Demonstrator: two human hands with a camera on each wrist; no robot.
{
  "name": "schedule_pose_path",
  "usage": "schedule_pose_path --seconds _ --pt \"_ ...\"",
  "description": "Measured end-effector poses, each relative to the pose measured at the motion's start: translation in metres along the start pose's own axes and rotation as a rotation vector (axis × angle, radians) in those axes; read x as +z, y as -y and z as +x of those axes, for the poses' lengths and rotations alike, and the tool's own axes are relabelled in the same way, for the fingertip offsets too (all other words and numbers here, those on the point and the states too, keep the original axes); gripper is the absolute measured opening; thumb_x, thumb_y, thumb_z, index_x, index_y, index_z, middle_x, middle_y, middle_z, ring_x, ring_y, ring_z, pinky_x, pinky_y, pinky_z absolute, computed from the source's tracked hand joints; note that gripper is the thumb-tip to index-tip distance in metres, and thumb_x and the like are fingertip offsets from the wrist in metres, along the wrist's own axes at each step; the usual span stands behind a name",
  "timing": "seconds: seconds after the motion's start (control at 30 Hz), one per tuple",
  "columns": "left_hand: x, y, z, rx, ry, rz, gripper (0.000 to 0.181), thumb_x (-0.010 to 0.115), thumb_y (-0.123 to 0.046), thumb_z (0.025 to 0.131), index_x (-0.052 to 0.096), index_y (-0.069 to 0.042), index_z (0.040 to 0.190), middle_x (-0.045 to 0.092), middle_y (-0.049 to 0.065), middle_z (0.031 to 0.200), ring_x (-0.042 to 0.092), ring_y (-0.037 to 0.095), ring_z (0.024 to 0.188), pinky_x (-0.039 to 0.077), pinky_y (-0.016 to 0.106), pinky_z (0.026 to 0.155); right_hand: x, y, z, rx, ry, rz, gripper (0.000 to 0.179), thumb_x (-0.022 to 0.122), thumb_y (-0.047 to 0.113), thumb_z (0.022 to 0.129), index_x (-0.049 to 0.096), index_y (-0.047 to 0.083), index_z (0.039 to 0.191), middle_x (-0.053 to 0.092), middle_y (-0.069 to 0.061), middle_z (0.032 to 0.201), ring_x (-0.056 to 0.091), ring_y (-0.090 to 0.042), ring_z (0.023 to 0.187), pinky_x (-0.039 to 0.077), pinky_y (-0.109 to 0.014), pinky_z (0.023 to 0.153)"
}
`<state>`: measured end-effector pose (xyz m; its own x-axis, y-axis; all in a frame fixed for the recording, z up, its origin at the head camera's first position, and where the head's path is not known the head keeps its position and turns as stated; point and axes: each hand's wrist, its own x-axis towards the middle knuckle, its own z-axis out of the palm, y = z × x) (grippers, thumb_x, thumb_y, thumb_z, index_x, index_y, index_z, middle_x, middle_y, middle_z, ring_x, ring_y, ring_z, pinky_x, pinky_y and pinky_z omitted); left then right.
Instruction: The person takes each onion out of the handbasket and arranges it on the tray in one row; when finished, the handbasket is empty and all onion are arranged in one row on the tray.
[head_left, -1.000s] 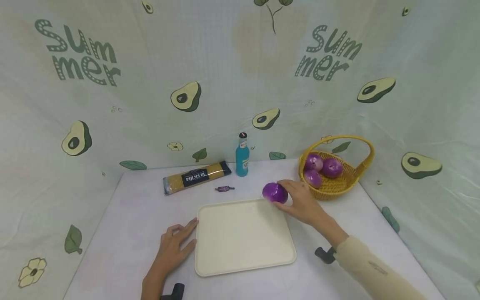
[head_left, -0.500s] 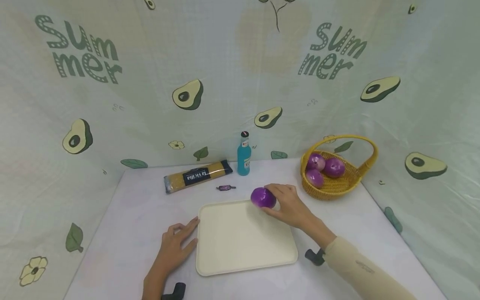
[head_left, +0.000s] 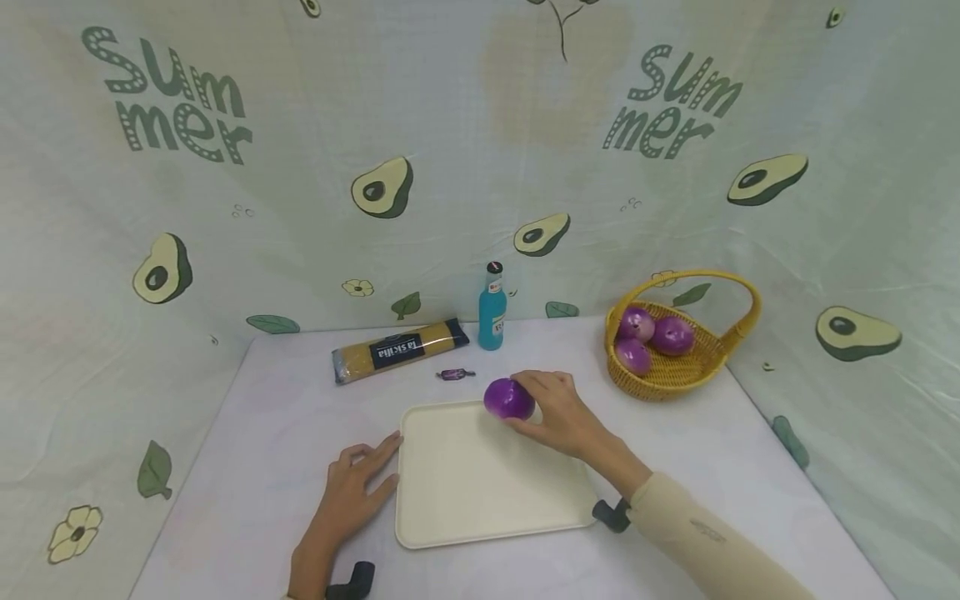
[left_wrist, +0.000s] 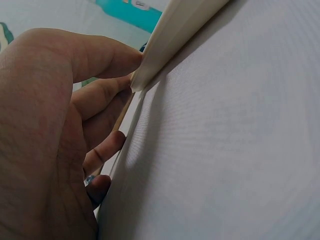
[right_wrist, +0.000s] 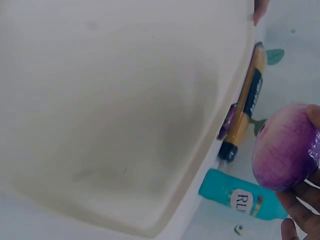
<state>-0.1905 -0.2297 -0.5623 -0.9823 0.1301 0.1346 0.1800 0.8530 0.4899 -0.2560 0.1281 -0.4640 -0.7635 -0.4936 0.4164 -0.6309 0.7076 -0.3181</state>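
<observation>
We see the right hand (head_left: 558, 418) gripping a round, glossy purple onion (head_left: 507, 399), shifted left along the far rim of a rectangular cream tray (head_left: 491, 483), probably overlapping it; the left hand (head_left: 355, 487), unclenched, touches the tray's side.

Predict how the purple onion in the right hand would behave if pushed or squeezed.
The purple onion would probably roll if pushed on a flat surface, given its rounded sides. Its glossy highlights suggest it may be slippery in the right hand. It's likely fairly firm, as no dent shows where it's held.
</observation>
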Motion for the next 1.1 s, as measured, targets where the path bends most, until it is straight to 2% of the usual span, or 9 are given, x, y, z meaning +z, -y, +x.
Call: schedule_pose_path --seconds 0.4,0.9,1.1 --pt "0.001 0.002 0.002 0.026 -0.007 -0.009 0.058 0.066 -0.039 0.094 0.049 -0.035 0.149 0.050 -0.017 0.148 0.043 0.026 0.126 0.029 0.054 0.102 0.009 0.013 0.012 0.001 0.020 0.003 0.064 0.085 0.036 0.081 0.059 0.009 0.133 0.062 -0.009 0.133 0.055 -0.026 0.125 0.035 -0.050 0.105" --pt "0.001 0.003 0.000 0.043 -0.029 -0.035 0.056 0.065 -0.039 0.094 0.051 -0.032 0.148 0.049 -0.016 0.149 0.042 0.023 0.123 0.029 0.050 0.099 0.023 0.024 0.020 -0.042 0.030 -0.003 0.062 0.082 0.039 0.083 0.059 0.009 0.133 0.062 -0.008 0.133 0.055 -0.024 0.125 0.036 -0.050 0.105" --pt "-0.001 0.003 0.000 0.036 0.002 -0.034 0.056 0.064 -0.040 0.096 0.049 -0.034 0.149 0.047 -0.018 0.150 0.041 0.023 0.125 0.030 0.049 0.099 0.028 0.028 0.023 -0.055 0.039 0.001 0.063 0.082 0.040 0.084 0.060 0.008 0.133 0.062 -0.008 0.132 0.055 -0.024 0.125 0.037 -0.050 0.104"
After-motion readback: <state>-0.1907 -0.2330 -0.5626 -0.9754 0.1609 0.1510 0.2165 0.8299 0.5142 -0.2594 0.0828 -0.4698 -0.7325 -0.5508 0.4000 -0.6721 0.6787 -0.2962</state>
